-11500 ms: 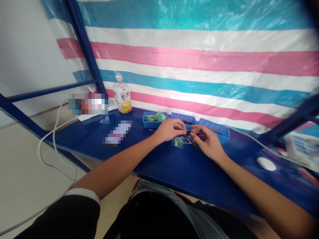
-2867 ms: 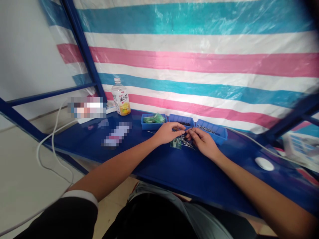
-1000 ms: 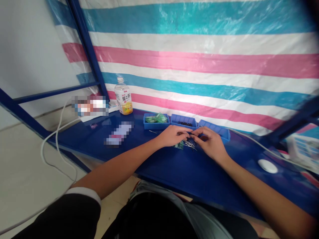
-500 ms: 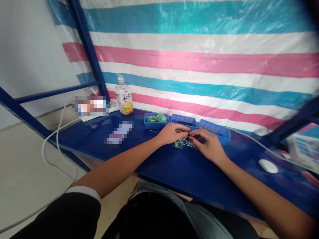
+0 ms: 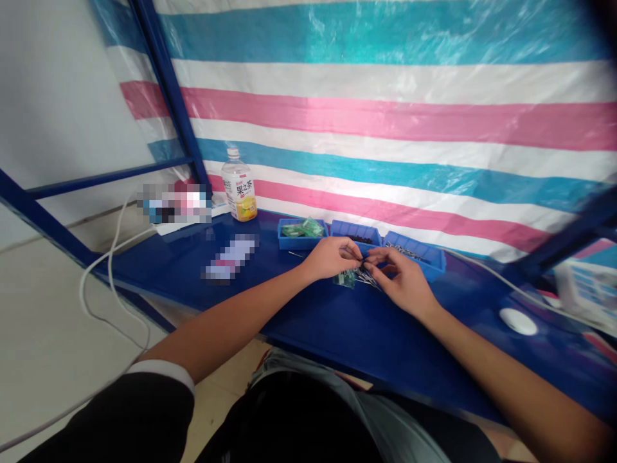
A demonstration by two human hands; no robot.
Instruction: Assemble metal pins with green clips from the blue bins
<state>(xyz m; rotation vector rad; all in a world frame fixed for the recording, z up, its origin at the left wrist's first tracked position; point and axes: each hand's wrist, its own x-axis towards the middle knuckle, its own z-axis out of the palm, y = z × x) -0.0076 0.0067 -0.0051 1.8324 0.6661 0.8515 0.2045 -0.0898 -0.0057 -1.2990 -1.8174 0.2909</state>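
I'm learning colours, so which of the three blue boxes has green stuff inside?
The leftmost box, nearest the bottle: it holds green packets. The middle box has small black pieces, the rightmost box silvery ones.

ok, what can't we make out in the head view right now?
All in the head view:
Dark bit between the left hand and right hand: too small, partly covered by fingertips; which hand grips it is unclear.
Right blue tray: near-left part hidden by the right hand.
Oblong thing: pixelated.
White box: blurred, cut off by the right edge.
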